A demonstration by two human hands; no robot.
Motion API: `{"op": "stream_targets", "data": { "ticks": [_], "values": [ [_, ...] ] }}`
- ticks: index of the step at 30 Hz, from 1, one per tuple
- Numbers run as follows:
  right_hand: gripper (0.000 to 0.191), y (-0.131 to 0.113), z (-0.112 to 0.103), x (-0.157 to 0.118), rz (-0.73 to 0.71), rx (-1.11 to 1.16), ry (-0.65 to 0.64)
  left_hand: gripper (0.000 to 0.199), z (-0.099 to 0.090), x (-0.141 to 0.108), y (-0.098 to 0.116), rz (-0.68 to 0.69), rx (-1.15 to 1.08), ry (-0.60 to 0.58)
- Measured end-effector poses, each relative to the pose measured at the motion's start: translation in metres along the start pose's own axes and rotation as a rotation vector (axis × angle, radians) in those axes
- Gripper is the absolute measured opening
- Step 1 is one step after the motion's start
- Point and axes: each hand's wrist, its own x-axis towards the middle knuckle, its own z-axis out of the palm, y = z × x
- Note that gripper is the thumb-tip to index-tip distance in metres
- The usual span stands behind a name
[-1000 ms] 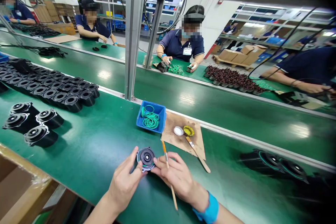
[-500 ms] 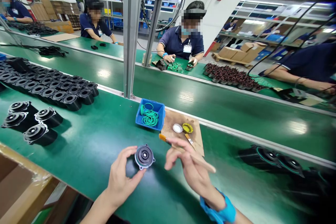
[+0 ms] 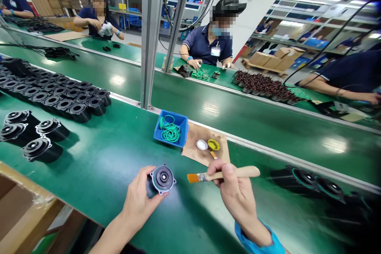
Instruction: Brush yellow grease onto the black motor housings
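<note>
My left hand (image 3: 139, 196) grips a round black housing (image 3: 163, 179) by its sides, thumb below and fingers above. Its flanged face points up, with small lugs on the rim and a bright centre. To the right, my right hand (image 3: 235, 186) is closed around the wooden handle of a flat paintbrush (image 3: 208, 175). The orange bristles point left toward the housing, apart from it. Beyond my hands, a brown cardboard sheet (image 3: 190, 149) bears a yellow dish (image 3: 213, 145), a white dish (image 3: 202, 145) and a second brush, partly hidden by my right hand.
A blue bin (image 3: 157, 137) holds green rubber rings (image 3: 170, 132). Rows of black housings (image 3: 64, 105) stand at the left, with several flanged ones (image 3: 40, 149) nearer. More lie at the right (image 3: 303, 178). A metal post (image 3: 149, 47) rises ahead; co-workers sit across the bench.
My right hand has shifted right and turned the brush so its bristles hang lower, nearly level with the housing. My left hand keeps its hold, almost unmoved.
</note>
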Motion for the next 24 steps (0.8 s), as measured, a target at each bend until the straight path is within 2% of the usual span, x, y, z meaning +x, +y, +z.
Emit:
{"op": "stream_targets", "data": {
  "ticks": [2,6,8,16,24],
  "values": [
    [0.058,-0.002,0.004,0.0,0.093,0.088,-0.052,0.052,0.0,0.0,0.0,0.002,-0.003,0.004],
    [0.051,-0.004,0.012,0.0,0.313,0.21,-0.325,0.05,0.001,0.0,0.001,0.011,0.001,0.012],
    [0.05,-0.005,0.013,-0.001,0.374,0.246,-0.388,0.049,0.001,0.0,0.0,0.015,0.005,0.017],
    [0.054,-0.004,0.018,-0.003,0.464,0.249,-0.403,0.049,0.003,-0.002,-0.003,0.011,0.027,0.018],
    [0.05,0.009,0.022,0.0,0.392,0.179,-0.351,0.052,0.002,-0.002,-0.002,-0.012,-0.009,0.009]
  ]
}}
